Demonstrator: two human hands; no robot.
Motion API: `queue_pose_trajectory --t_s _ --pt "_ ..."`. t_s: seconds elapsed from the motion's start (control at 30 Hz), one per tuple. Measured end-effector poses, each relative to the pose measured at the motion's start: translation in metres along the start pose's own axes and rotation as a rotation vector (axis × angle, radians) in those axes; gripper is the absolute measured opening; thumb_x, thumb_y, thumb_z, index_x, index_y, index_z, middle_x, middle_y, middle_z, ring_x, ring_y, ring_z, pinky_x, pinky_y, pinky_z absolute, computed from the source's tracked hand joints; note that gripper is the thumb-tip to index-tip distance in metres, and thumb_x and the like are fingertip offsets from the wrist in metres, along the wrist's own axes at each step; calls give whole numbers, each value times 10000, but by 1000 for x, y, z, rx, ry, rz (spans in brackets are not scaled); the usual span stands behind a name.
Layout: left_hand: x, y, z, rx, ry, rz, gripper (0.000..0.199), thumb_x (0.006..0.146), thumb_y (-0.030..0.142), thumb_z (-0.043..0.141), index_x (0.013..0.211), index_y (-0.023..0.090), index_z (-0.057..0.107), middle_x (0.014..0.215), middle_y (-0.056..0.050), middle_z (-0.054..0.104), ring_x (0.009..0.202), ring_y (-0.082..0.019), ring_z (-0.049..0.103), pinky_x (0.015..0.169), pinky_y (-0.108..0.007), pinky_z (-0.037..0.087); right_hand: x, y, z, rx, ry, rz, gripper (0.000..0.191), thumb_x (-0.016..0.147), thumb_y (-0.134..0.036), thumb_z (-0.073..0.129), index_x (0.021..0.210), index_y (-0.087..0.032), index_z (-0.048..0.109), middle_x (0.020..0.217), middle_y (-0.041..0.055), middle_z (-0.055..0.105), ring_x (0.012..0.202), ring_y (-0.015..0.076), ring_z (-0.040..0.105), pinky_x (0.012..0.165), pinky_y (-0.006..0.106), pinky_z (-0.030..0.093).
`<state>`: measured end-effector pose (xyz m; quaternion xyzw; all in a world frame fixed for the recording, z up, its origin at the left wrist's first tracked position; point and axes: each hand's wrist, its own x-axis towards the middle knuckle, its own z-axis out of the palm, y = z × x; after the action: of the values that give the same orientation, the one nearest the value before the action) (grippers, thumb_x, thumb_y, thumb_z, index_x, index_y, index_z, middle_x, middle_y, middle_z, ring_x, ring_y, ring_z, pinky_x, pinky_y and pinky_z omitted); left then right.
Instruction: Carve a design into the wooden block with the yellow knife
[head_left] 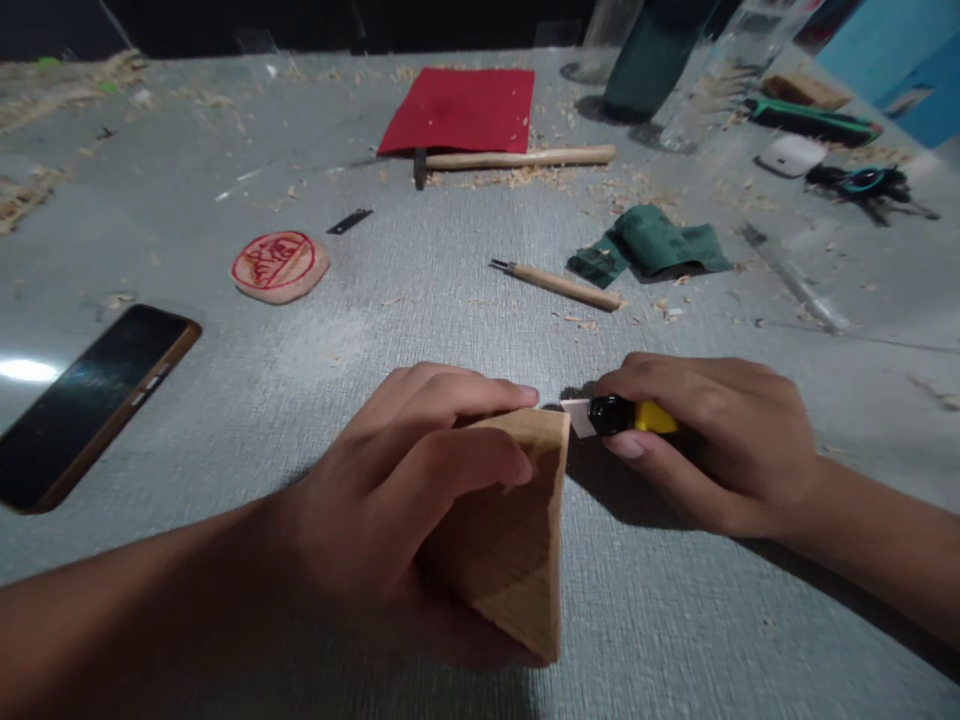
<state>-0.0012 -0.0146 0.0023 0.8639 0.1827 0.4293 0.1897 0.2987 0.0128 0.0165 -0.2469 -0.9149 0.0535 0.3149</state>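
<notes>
My left hand (427, 480) is wrapped round a light brown wooden block (517, 550), with the thumb and fingers on its near face and top. The block stands tilted at the lower middle, its narrow edge facing right. In my right hand (712, 440) is a yellow and black utility knife (615, 414), gripped between thumb and fingers. The knife's short blade (579, 417) points left, close to the block's upper right corner; whether they touch I cannot tell.
Beyond the hands lie a carving tool (559, 284), green sandpaper (660, 243), a round marked wood piece (279, 266), a loose blade (349, 221), a hammer (517, 158) and red sheet (461, 110). A phone (94, 400) lies left, a dark bottle (652, 60) stands back right.
</notes>
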Motion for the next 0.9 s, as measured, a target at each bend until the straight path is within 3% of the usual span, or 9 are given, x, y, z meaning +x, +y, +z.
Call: queue_pose_trajectory --t_s 0.17,0.4,0.57,0.9 --pt "-1 2 1 13 -11 -39 735 970 826 690 1366 222 552 1470 -211 695 1251 -343 749 1003 -576 649 -1 -1 0 2 -9 17 112 1060 -263 657 1159 -235 702 898 34 805 667 198 761 565 306 602" --pt "-2 4 2 8 1 -53 655 1003 739 719 1349 208 553 1470 -187 679 1295 -303 723 1070 -518 624 -1 0 0 2 -5 12 113 1080 -275 637 1164 -218 687 896 41 800 666 181 753 571 292 599" --pt "-1 2 1 18 -3 -26 693 990 774 710 1350 203 555 1457 -210 697 1251 -334 748 1007 -559 642 0 -1 1 -6 4 0 111 1080 -287 646 1153 -220 695 891 41 804 670 184 760 570 291 598" --pt "-3 2 2 7 -10 -48 692 1002 782 681 1381 221 543 1484 -194 683 1270 -323 727 1026 -557 614 -1 -1 0 -15 -3 14 106 1092 -294 630 1164 -237 682 888 32 807 665 186 758 569 296 602"
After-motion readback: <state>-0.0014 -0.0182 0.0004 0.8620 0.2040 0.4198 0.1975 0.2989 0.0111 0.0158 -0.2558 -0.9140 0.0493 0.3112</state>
